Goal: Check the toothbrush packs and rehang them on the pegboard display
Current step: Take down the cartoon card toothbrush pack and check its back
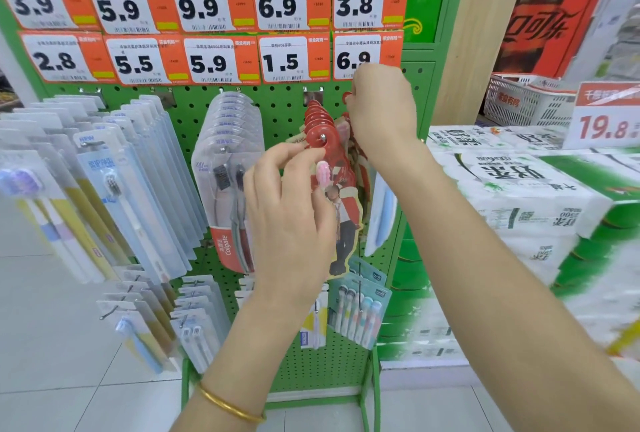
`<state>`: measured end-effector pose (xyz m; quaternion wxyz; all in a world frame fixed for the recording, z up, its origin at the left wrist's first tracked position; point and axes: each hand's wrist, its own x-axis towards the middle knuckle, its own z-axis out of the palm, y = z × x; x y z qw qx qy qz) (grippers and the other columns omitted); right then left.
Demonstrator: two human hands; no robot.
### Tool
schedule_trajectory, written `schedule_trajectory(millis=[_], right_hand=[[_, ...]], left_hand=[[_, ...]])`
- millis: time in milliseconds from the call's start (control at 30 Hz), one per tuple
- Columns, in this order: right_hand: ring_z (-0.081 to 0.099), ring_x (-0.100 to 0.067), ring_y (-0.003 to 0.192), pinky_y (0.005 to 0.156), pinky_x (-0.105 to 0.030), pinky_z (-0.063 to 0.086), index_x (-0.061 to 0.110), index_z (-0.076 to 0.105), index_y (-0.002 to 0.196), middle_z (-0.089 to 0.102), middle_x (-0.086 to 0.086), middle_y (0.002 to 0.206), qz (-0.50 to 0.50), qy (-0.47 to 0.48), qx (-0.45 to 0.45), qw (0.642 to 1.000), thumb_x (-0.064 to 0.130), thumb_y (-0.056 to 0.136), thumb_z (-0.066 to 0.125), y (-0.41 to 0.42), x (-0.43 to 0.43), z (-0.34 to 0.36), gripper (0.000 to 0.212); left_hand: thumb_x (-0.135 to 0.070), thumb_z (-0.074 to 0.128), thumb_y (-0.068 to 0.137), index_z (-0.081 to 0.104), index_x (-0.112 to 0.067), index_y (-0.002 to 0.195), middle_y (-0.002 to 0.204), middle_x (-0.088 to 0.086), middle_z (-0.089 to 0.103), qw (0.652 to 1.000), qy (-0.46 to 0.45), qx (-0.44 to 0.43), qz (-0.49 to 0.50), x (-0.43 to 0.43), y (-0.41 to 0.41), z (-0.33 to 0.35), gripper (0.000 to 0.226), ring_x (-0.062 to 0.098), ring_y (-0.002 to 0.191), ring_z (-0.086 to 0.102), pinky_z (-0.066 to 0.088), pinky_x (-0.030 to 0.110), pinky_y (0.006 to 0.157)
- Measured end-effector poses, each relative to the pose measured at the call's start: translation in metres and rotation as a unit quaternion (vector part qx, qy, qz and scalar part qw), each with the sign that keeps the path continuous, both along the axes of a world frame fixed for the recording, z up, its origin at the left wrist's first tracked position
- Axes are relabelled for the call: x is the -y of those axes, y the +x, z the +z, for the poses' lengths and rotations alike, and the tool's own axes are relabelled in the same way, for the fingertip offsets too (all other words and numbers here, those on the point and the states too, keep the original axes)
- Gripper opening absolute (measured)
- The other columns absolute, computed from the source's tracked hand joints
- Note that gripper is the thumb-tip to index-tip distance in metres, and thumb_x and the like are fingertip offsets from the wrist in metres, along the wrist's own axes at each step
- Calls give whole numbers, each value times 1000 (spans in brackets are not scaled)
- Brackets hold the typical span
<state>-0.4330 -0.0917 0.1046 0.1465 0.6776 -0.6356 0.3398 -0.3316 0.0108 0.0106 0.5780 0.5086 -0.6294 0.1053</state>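
the left grip (291, 209) pinches the front red toothbrush pack (341, 168) just under its round hanger top, thumb and forefinger pressed on it. the pack's hole sits on the hook (323, 136), with a row of red packs (313, 112) hanging behind it. up and to the right of that grip, the right grip (381, 105) curls its fingers round the top of a second red pack (347, 97), close against the green pegboard (277, 109). clear colgate packs (228, 168) hang left of the left grip, and price tags (284, 59) sit above both.
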Motion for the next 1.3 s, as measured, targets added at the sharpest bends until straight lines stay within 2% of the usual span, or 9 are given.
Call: schedule_trajectory(millis=[233, 400, 567, 700, 800, 900, 1000, 1167, 1300], right_hand=[[39, -26, 65, 50, -34, 22, 12, 27, 61, 40, -4, 64, -3, -55, 25, 998, 3, 88, 48, -12, -31, -13, 36], [41, -26, 68, 49, -34, 20, 10, 40, 71, 45, -4, 70, 2, -63, 25, 998, 3, 88, 47, -17, -51, -16, 20], [50, -28, 73, 57, -35, 32, 3, 57, 83, 57, -7, 75, 21, -50, 43, 998, 4, 88, 50, -31, -73, -31, 9], [58, -28, 79, 71, -38, 45, 4, 65, 90, 66, -10, 79, 73, -33, 89, 993, 13, 91, 52, -53, -92, -53, 16], [56, -12, 67, 66, -22, 43, 7, 69, 90, 60, 4, 69, 123, 1, 164, 979, 11, 89, 59, -68, -106, -69, 11], [50, -2, 60, 61, -19, 41, 12, 69, 88, 54, 14, 64, 181, 60, 205, 960, 10, 88, 61, -77, -111, -85, 8], [51, -3, 59, 64, -22, 43, 16, 67, 85, 56, 12, 66, 220, 94, 238, 942, 9, 87, 62, -80, -112, -98, 9], [54, -3, 58, 63, -21, 46, 28, 64, 80, 64, 6, 70, 206, 105, 331, 915, 12, 87, 63, -84, -111, -122, 17], [49, 0, 56, 59, -24, 40, 22, 62, 72, 59, 8, 65, 178, 158, 338, 910, 28, 93, 55, -95, -116, -156, 23]], left_hand=[[8, 56, 77, 59, -9, 118, 121, 9, 49, 999, 13, -15, -30, -10, -11, -13, 44, 18, 116, 39, 23, 15, 102], [6, 56, 79, 58, -12, 117, 123, 3, 45, 998, 41, -15, -43, -13, -18, -24, 42, 16, 118, 39, 19, 10, 103], [-3, 53, 84, 58, -15, 118, 120, -1, 45, 994, 72, -25, -75, -15, -22, -33, 37, 12, 116, 40, 22, 8, 100], [-20, 50, 92, 53, -20, 125, 120, -11, 41, 977, 120, -69, -163, -21, -28, -37, 33, 9, 117, 42, 37, 25, 100], [-36, 51, 92, 49, -22, 130, 119, -15, 42, 962, 163, -86, -203, -22, -32, -45, 41, 11, 118, 45, 42, 35, 100], [-50, 48, 88, 47, -30, 129, 125, -14, 47, 928, 242, -111, -260, -23, -36, -52, 46, 2, 120, 45, 40, 26, 101], [-50, 52, 90, 52, -38, 113, 118, -17, 56, 878, 319, -144, -326, -24, -38, -57, 26, -11, 108, 52, 41, 11, 89], [-18, 57, 93, 61, -14, 101, 71, -29, 64, 853, 331, -195, -353, -25, -43, -63, 10, -11, 67, 59, 42, 5, 61], [-26, 56, 94, 63, -20, 100, 84, -21, 66, 861, 322, -230, -319, -20, -44, -75, 11, -11, 78, 60, 43, 5, 68]])
